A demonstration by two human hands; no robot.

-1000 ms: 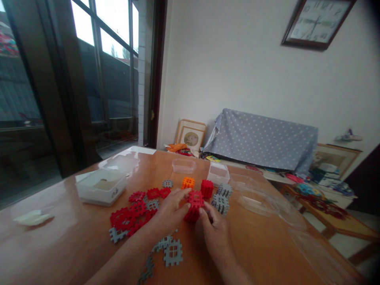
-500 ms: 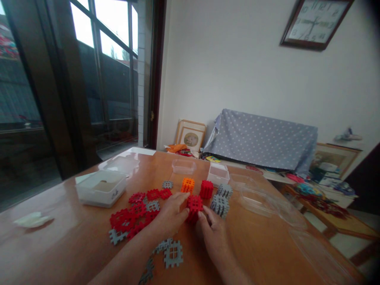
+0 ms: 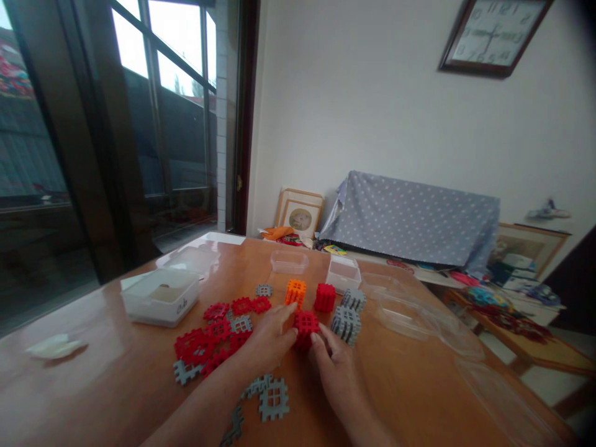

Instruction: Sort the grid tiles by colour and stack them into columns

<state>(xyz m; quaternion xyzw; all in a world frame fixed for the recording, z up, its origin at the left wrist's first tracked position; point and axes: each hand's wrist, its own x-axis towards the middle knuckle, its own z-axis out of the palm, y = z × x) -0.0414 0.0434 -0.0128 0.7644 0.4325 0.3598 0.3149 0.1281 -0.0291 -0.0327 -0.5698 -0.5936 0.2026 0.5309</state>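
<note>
Between my two hands stands a stack of red toothed plastic building tiles [image 3: 306, 329]. My left hand [image 3: 271, 330] presses its fingers on the stack's left side, and my right hand [image 3: 334, 354] grips it from the right. Just behind are an orange stack [image 3: 295, 293] and a second red stack [image 3: 325, 297]. Two grey stacks, the nearer grey stack [image 3: 346, 324] among them, are right of my fingers. Loose red tiles [image 3: 193, 346] and some grey ones lie spread left of my left hand. A grey window tile [image 3: 274, 399] lies nearer me, between my forearms.
A white plastic box [image 3: 161, 301] stands on the table's left, beside a crumpled pale wrapper [image 3: 56, 346]. Clear containers, one a small clear tub [image 3: 289, 262], stand at the back, and clear lids [image 3: 404, 315] lie to the right. A wooden stool [image 3: 535, 344] is beyond the table.
The view has shifted very slightly. Both hands stay on the same red stack, and the other tiles lie where they were.
</note>
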